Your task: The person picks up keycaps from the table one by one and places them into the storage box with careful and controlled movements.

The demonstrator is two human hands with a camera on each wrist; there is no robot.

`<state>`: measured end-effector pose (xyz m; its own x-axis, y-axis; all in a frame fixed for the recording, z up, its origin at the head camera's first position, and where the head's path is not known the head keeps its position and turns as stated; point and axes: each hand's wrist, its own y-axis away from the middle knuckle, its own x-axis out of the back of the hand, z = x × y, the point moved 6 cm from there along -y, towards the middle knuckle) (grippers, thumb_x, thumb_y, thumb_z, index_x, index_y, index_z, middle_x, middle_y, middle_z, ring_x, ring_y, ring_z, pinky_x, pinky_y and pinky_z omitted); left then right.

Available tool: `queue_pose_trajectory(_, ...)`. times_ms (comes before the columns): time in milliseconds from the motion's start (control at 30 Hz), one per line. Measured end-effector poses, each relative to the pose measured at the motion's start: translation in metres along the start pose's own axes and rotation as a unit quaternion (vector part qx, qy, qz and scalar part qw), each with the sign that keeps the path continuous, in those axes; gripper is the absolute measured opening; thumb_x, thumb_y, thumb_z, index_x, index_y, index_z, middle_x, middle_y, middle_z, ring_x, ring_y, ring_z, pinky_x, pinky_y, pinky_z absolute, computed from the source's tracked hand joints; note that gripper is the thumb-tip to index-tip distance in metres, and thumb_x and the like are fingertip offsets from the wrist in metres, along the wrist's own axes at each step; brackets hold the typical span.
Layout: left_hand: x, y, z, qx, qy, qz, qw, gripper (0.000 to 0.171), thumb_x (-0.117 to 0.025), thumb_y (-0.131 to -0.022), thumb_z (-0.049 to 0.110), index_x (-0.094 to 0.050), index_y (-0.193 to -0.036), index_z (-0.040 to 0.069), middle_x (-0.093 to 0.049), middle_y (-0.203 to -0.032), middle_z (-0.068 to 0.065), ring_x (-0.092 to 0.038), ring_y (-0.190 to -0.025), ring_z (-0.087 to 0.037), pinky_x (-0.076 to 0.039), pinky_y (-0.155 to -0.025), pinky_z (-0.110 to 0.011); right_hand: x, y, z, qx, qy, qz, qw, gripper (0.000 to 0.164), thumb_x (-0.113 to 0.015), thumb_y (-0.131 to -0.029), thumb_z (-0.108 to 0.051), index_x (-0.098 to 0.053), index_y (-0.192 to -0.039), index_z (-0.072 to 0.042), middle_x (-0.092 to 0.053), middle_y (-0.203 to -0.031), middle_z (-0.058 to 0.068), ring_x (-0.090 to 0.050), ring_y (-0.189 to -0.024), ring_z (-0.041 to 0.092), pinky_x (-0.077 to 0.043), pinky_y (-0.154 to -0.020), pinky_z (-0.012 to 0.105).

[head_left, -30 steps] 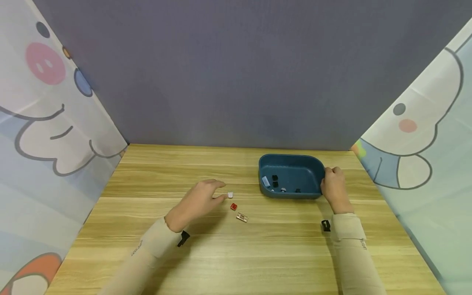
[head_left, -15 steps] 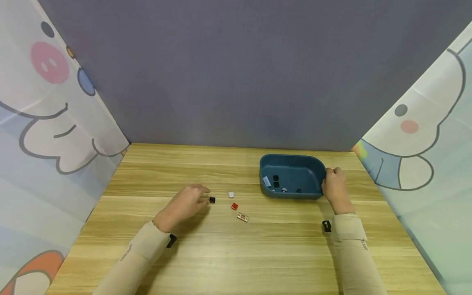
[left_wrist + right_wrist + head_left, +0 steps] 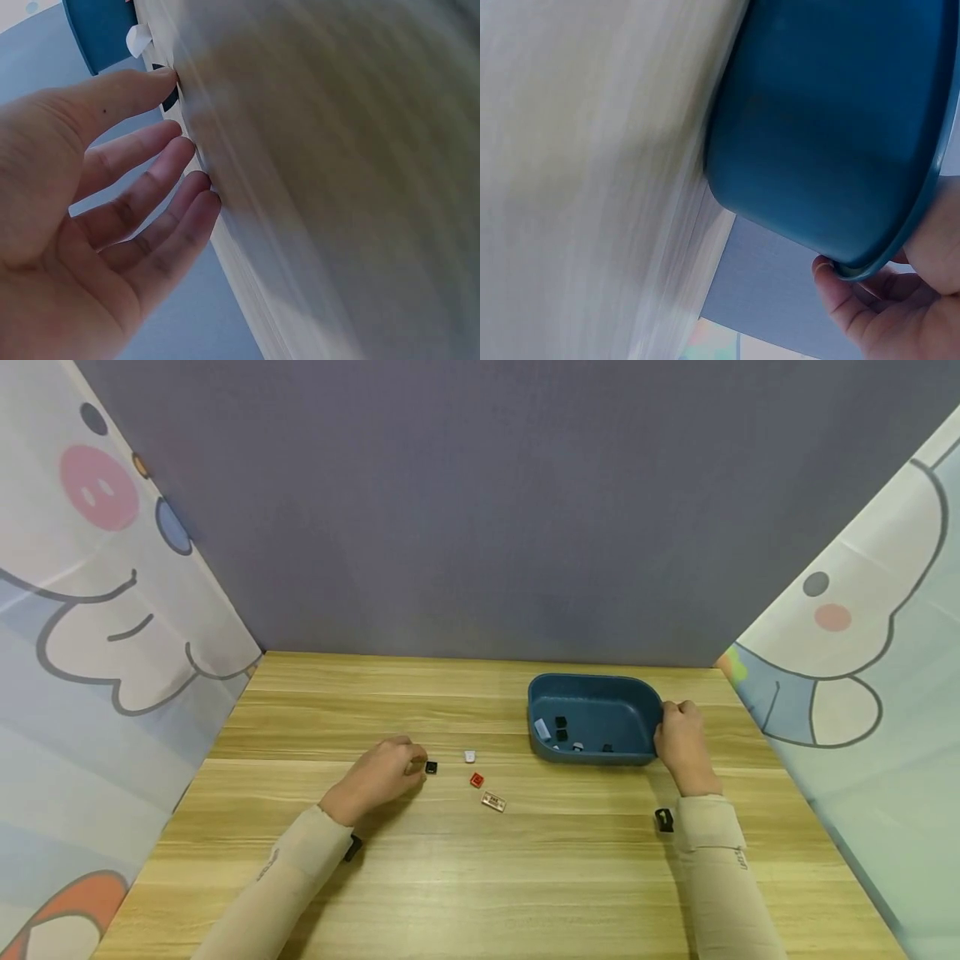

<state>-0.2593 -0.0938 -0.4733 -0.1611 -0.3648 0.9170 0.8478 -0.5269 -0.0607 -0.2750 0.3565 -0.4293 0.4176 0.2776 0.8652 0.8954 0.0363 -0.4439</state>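
My left hand (image 3: 380,777) is low over the wooden table, its fingertips right at a small black keycap (image 3: 431,767). In the left wrist view, the thumb (image 3: 124,94) partly covers that keycap and the loosely bent fingers (image 3: 172,225) stand apart from it. A white keycap (image 3: 469,757), a red one and a longer brownish keycap (image 3: 493,802) lie to the right. My right hand (image 3: 680,743) grips the right end of a dark blue bin (image 3: 592,758), its fingers curled at the rim in the right wrist view.
Inside the bin lie several small pieces, among them two black keycaps (image 3: 561,728) and a pale blue one (image 3: 542,730). A grey panel (image 3: 480,510) stands along the table's back edge. Printed curtains (image 3: 862,610) hang at both sides.
My left hand has moved left, away from the white keycap, and the black keycap now shows at its fingertips. The right hand and the bin have stayed put.
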Motion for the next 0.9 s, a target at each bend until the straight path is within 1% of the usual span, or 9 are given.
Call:
queue_pose_trajectory(167, -0.0014, -0.0015, 0.0006, 0.002, -0.014, -0.007, 0.9999, 0.023, -0.079, -0.088, 0.017, -0.074, -0.108, 0.006, -0.067, -0.102, -0.005, -0.064, -0.089, -0.019, -0.054, -0.076, -0.035, 0.0004, -0.0002, -0.0012, 0.001, 0.002, 0.007, 1.0, 0.027, -0.056, -0.081, 0.017, -0.057, -0.106, 0.027, -0.051, -0.093, 0.041, -0.051, -0.087, 0.056, -0.046, -0.077, 0.062)
queue_pose_trajectory(433, -0.0017, -0.0026, 0.0002, 0.008, -0.016, -0.008, 0.9998, 0.021, -0.079, -0.088, 0.017, -0.074, -0.106, 0.007, -0.066, -0.1, -0.004, -0.064, -0.087, -0.018, -0.054, -0.073, -0.033, 0.0025, -0.0005, -0.0028, -0.001, -0.001, 0.006, 1.0, 0.028, -0.056, -0.081, 0.018, -0.057, -0.107, 0.027, -0.051, -0.094, 0.042, -0.051, -0.088, 0.057, -0.045, -0.078, 0.063)
queue_pose_trajectory(733, 0.0001, -0.0024, 0.002, -0.002, -0.016, 0.003, 0.9999, 0.017, -0.079, -0.088, 0.016, -0.075, -0.101, 0.007, -0.066, -0.095, -0.003, -0.063, -0.082, -0.016, -0.053, -0.069, -0.031, 0.0027, 0.0002, -0.0026, 0.0, 0.0, 0.007, 1.0, 0.027, -0.057, -0.081, 0.018, -0.057, -0.107, 0.028, -0.051, -0.094, 0.041, -0.051, -0.087, 0.057, -0.047, -0.076, 0.062)
queue_pose_trajectory(900, -0.0007, -0.002, 0.0006, -0.002, -0.017, 0.012, 0.9998, 0.014, -0.079, -0.087, 0.016, -0.075, -0.099, 0.008, -0.066, -0.091, 0.0, -0.062, -0.08, -0.014, -0.053, -0.069, -0.031, 0.0023, 0.0, -0.002, -0.009, -0.003, -0.004, 1.0, 0.028, -0.056, -0.082, 0.017, -0.056, -0.108, 0.027, -0.05, -0.095, 0.042, -0.05, -0.089, 0.056, -0.045, -0.079, 0.063)
